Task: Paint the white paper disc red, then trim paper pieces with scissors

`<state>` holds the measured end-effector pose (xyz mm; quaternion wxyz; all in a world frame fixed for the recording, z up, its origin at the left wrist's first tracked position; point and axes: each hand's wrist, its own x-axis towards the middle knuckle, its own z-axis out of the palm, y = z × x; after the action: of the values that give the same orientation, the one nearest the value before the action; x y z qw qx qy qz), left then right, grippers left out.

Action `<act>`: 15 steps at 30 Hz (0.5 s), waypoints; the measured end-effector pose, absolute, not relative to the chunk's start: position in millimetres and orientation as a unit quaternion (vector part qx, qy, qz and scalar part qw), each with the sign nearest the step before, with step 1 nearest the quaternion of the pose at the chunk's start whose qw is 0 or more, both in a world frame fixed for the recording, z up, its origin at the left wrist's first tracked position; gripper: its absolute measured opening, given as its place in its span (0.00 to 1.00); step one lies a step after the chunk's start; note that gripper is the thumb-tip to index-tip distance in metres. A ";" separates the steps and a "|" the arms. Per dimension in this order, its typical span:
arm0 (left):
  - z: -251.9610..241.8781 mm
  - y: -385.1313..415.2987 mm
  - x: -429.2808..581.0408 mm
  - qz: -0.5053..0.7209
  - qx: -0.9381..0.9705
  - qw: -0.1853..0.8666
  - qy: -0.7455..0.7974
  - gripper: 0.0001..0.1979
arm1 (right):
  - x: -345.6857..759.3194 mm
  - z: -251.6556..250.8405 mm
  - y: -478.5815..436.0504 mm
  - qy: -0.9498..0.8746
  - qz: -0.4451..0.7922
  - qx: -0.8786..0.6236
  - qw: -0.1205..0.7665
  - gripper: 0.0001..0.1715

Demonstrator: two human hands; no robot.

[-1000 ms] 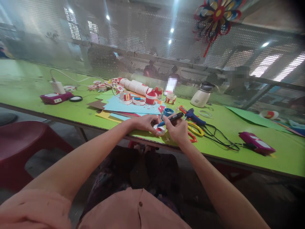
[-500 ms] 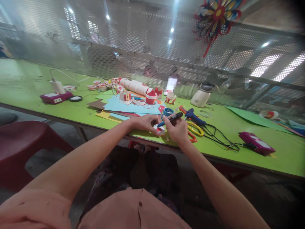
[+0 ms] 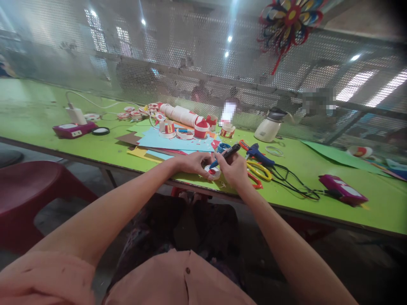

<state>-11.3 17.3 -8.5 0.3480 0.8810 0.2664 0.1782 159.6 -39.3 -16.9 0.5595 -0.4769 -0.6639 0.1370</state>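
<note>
My left hand [image 3: 200, 164] is curled into a half-open C near the front edge of the green table [image 3: 295, 182], thumb and fingers steadying a small white cup [image 3: 215, 174] with red inside its rim. My right hand [image 3: 234, 169] is closed in a writing grip round a marker [image 3: 230, 151], black along the upper barrel and blue toward the point, which slants down to the left into the cup's mouth (whether the tip actually meets the surface, I can't tell from up here). So the cup sits between my two hands, low on the table. Just beyond the marker there's a blue round container [image 3: 223, 147], partly hidden by it. Right beside my right hand lie the yellow handle [image 3: 260, 170] and the red handle [image 3: 256, 182], with a blue glue gun [image 3: 262, 157] behind them, near a dark tangle of cord [image 3: 297, 186]. Farther back on my left, a light blue sheet [image 3: 178, 142] tops a pile of coloured paper and carries a red-and-white cup [image 3: 202, 129]; a long white roll [image 3: 181, 114] lies behind it. A white kettle [image 3: 269, 129] with a dark lid stands toward the mesh.
</note>
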 end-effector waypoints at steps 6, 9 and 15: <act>-8.6 17.9 -10.5 0.178 0.884 0.341 0.265 0.29 | 158.1 -18.0 -35.5 -0.666 0.121 -0.476 0.562 0.19; -8.7 17.7 -10.6 0.178 0.879 0.354 0.265 0.29 | 159.4 -18.1 -38.5 -0.657 0.121 -0.473 0.574 0.19; -9.0 16.4 -11.2 0.176 0.869 0.384 0.258 0.28 | 164.8 -18.6 -41.5 -0.626 0.109 -0.479 0.606 0.20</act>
<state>-11.2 16.4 -9.0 0.3838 0.8692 0.2575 0.1758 164.8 -41.5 -18.6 0.6057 -0.4789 -0.6261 0.1087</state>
